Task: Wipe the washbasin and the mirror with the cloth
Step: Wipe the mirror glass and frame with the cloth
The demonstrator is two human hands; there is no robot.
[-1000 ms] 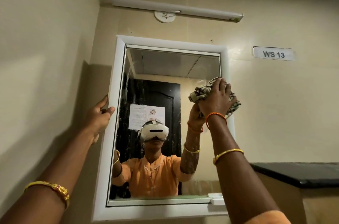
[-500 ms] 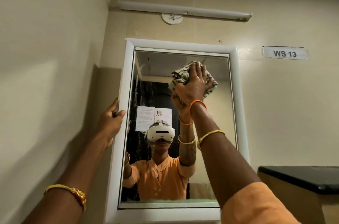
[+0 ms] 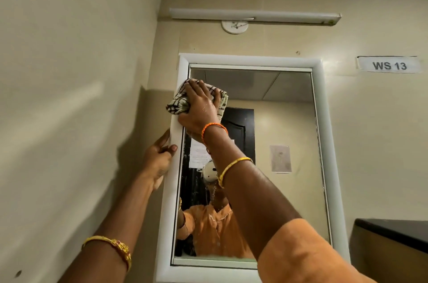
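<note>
Right hand (image 3: 199, 106): presses checked cloth (image 3: 177, 103) against mirror (image 3: 284, 143), upper left corner. Left hand (image 3: 159, 157): grips mirror's white frame (image 3: 171, 190), left edge

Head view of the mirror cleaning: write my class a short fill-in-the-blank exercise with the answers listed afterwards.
1. The right hand presses a checked ____ against the mirror.
2. The left hand grips the mirror's white ____ on its left side.
3. The sign on the wall reads WS ____.
4. The cloth is at the mirror's upper ____ corner.

Answers: cloth; frame; 13; left
</note>
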